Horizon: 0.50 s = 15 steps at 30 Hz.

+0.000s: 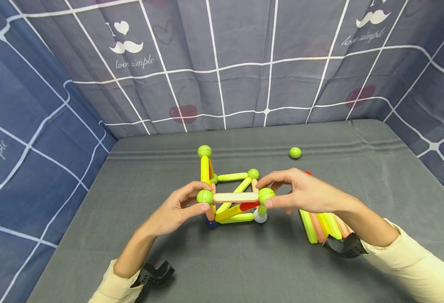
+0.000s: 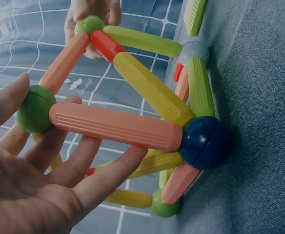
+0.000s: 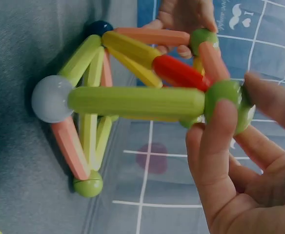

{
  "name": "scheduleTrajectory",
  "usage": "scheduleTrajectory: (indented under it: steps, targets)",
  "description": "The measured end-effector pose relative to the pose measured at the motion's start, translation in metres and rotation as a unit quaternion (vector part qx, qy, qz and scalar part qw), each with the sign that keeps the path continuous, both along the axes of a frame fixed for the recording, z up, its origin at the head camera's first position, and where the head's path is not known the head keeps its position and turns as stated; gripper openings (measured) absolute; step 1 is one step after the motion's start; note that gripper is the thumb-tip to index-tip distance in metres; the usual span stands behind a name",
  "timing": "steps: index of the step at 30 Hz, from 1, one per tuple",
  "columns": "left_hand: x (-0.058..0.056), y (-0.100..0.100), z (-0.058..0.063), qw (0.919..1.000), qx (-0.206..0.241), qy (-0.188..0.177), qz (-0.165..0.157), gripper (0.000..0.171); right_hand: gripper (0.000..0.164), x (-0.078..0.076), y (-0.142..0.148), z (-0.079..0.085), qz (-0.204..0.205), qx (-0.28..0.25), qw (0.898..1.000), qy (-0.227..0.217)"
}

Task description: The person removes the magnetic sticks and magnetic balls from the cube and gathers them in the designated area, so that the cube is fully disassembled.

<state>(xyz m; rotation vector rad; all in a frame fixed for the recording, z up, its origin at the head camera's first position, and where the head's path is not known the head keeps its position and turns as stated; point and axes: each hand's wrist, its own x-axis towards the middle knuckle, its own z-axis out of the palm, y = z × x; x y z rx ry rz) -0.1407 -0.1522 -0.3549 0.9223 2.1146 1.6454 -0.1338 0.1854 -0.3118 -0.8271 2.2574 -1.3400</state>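
Observation:
A frame of magnetic building rods and balls stands on the grey surface (image 1: 207,269). My left hand (image 1: 170,214) holds the near-left upper green ball (image 2: 35,109), its fingers also along an upright orange rod (image 2: 115,126) that runs down to a dark blue ball (image 2: 206,142). On the other side, my right hand (image 1: 305,192) pinches a second green ball (image 3: 223,100) between thumb and fingers. Below that ball a green rod (image 3: 137,101) reaches a pale grey ball (image 3: 52,99). A pale orange rod (image 1: 235,197) joins the two held balls. A red-and-yellow diagonal (image 1: 229,213) slants between them and the base.
One loose green ball (image 1: 295,152) lies at the back right. Several green, orange and yellow rods (image 1: 322,227) lie side by side under my right forearm. Another green ball (image 1: 204,151) tops the frame's back-left corner. A checked blue-grey cloth (image 1: 241,88) hangs behind.

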Motion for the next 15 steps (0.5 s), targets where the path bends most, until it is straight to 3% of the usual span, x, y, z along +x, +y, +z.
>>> scheduleTrajectory:
  steps: [5, 15]
  targets:
    - [0.0006, -0.0004, -0.0007, 0.9999, 0.014, -0.004, -0.007, 0.036, 0.031, 0.0008, -0.0044, 0.0034, -0.014, 0.000, 1.000, 0.008]
    - [0.0008, -0.0004, -0.0011, 0.9999, 0.010, -0.006, -0.001, 0.036, 0.029, 0.0006, -0.0097, 0.0071, 0.001, 0.029, 1.000, -0.006]
